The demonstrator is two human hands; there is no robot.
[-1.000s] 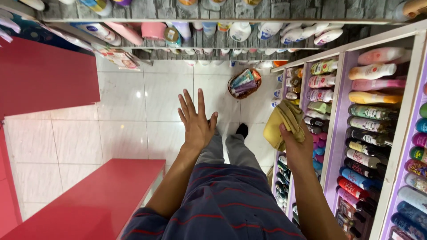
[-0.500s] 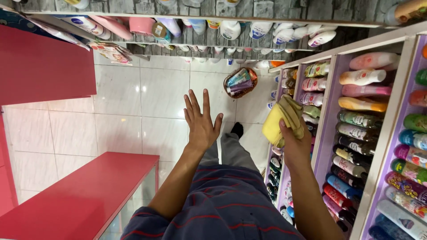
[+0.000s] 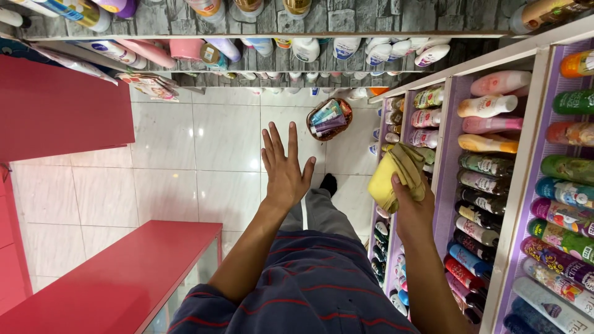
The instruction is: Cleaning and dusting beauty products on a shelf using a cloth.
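A white tiled floor (image 3: 185, 161) spreads below both hands. To the right of the right hand stands a tall shelf unit (image 3: 473, 161) with purple backing and white dividers, packed with rows of coloured bottles (image 3: 489, 185) lying side by side. Left of the left hand lies a red tabletop (image 3: 117, 278). Beyond the fingertips a small woven basket (image 3: 329, 119) holding tubes sits on the floor. The right hand (image 3: 413, 207) is clenched around a yellow cloth (image 3: 396, 173), soft, crumpled and folded into thick layers, held up just beside the shelf's edge. The left hand (image 3: 286, 170) is released, fingers spread flat in the air, grasping nothing.
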